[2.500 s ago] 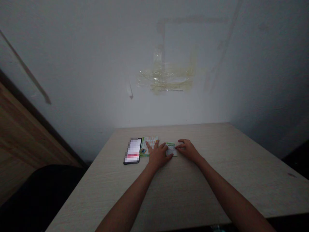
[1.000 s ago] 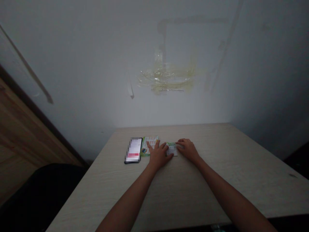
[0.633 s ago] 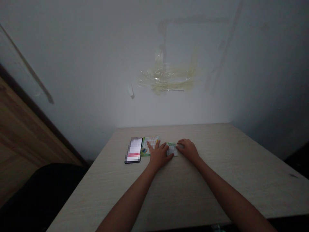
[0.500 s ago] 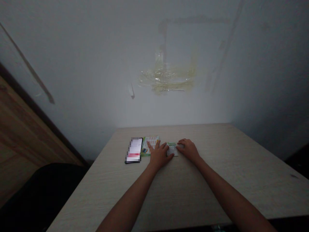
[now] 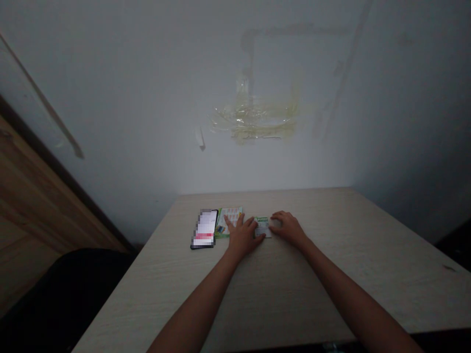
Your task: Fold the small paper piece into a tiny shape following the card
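My left hand [image 5: 242, 236] lies spread on the table, palm down, across a printed leaflet [image 5: 230, 214] in green and white. Its right-side fingers and thumb touch a smaller green-and-white printed paper [image 5: 262, 227]. Near that paper's right edge rests my right hand [image 5: 289, 228], fingers bent and apart with nothing gripped in them. Whether the right fingertips touch the edge, I cannot tell. Left of the leaflet a phone [image 5: 204, 229] lies face up, its lit screen blurred out. The left hand hides part of both papers.
The light wood-grain table [image 5: 353, 235] meets a grey-white wall [image 5: 147, 98] at its far edge. Yellowed clear tape [image 5: 257, 120] clings to the wall. To the left are a wooden panel [image 5: 44, 211] and a dark rounded shape [image 5: 73, 289], perhaps a chair back.
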Tool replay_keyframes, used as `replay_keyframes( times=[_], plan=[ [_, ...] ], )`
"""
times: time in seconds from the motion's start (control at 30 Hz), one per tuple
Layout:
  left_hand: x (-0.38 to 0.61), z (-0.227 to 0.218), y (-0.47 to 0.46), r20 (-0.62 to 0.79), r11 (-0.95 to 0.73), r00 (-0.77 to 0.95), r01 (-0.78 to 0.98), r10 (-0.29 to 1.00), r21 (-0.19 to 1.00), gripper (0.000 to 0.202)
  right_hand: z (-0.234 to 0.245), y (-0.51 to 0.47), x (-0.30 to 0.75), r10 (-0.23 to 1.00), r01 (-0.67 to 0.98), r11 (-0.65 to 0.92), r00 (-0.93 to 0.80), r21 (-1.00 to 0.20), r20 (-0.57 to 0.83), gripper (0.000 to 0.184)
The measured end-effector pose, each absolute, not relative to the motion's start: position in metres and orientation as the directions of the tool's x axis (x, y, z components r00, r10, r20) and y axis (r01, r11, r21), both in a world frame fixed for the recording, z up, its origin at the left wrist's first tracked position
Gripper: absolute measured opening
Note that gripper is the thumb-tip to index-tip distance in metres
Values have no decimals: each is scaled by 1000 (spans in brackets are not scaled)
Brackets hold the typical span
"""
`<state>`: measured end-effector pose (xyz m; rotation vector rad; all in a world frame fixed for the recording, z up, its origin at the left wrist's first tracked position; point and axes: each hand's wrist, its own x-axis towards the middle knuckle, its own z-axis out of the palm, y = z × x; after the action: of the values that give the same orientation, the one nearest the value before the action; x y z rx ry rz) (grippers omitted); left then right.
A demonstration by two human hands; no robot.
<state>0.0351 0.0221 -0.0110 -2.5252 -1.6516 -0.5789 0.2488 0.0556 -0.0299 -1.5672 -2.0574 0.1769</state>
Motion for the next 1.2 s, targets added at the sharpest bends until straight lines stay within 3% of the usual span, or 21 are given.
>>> replay_keyframes(
  times=[0.2, 0.63, 1.2],
  plan=[
    [35, -8, 21, 304, -404, 357, 908, 884, 109, 42, -31, 55, 254, 923, 832, 347, -220, -433, 317, 43],
    [35, -12, 23, 346, -424, 360, 896, 867, 132, 40, -35, 53, 262, 918, 794, 389, -292, -467, 268, 61],
    [34, -12, 23, 356, -437, 360, 885, 863, 164, 39, -36, 48, 266, 898, 767, 433, -319, -474, 303, 57]
  ],
)
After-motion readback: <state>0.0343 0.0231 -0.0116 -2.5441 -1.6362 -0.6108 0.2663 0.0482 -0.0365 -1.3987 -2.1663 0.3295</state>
